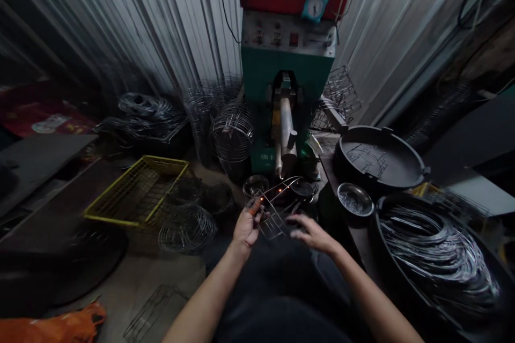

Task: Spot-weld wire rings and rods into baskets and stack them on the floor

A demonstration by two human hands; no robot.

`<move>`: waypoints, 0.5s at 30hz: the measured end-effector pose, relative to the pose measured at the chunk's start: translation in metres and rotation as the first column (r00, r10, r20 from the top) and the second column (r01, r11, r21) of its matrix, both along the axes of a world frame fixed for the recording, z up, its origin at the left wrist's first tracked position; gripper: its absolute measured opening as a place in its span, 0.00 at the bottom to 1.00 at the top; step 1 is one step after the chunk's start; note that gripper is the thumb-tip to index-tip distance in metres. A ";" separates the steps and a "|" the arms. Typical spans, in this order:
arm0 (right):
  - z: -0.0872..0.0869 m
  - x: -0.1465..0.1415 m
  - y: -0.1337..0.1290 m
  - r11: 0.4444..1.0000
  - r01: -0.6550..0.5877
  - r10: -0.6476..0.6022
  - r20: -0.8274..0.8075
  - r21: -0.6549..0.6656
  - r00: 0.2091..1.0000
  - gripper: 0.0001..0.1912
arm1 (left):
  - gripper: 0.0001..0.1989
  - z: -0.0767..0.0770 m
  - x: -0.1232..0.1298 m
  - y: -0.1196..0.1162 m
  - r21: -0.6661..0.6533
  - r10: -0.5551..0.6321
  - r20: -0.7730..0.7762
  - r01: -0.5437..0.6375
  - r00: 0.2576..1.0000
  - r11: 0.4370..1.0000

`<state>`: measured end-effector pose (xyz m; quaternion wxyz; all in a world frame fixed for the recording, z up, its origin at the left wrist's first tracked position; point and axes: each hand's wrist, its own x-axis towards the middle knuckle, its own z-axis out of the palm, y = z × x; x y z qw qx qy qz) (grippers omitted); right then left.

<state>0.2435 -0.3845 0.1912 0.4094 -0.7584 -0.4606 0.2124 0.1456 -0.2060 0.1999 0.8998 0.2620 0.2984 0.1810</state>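
Wire frame (275,213) looks part-welded: joints (280,190) glow, remainder unclear; left hand (246,228) pinches it, right hand (312,232), fingers loosely spread, beside it.

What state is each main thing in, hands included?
Wire frame: held, glowing orange in spots
Left hand: closed on the frame
Right hand: open, beside the frame
Yellow basket: upright, open-topped
Black tub: loaded with coiled wire
Round pan: holding wire pieces
Teal clock: upright

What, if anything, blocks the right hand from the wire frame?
Nothing visible stands between them. The right hand is close beside the wire frame, which the left hand holds; blur hides whether the right hand touches it.
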 end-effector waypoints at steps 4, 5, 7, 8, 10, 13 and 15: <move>0.006 -0.048 -0.020 0.996 -0.091 0.088 -0.165 -0.010 0.982 0.10 | 0.09 -0.005 -0.012 -0.019 -0.163 -0.042 -0.073 0.030 0.996 0.986; 0.011 -0.049 -0.019 0.998 -0.067 0.066 -0.207 0.000 0.976 0.10 | 0.13 -0.006 -0.017 -0.021 -0.151 -0.079 -0.036 0.073 0.996 0.986; 0.022 -0.042 -0.015 1.000 0.002 0.004 -0.318 0.017 0.948 0.11 | 0.22 -0.008 -0.031 -0.025 -0.028 -0.177 0.049 0.179 0.983 0.983; 0.027 -0.036 -0.011 0.999 0.035 -0.023 -0.389 0.024 0.921 0.12 | 0.25 -0.010 -0.040 -0.026 0.087 -0.233 0.066 0.227 0.970 0.970; 0.036 -0.021 0.000 0.997 0.077 -0.052 -0.526 0.026 0.849 0.16 | 0.26 -0.014 -0.060 -0.028 0.388 -0.346 0.023 0.310 0.938 0.868; 0.043 -0.007 0.022 0.995 0.097 -0.072 -0.623 0.007 0.779 0.18 | 0.26 -0.022 -0.082 -0.035 0.747 -0.464 -0.136 0.399 0.875 0.532; 0.046 -0.006 0.037 0.994 0.107 -0.102 -0.644 -0.030 0.758 0.18 | 0.25 -0.027 -0.088 -0.040 0.828 -0.454 -0.191 0.391 0.870 0.402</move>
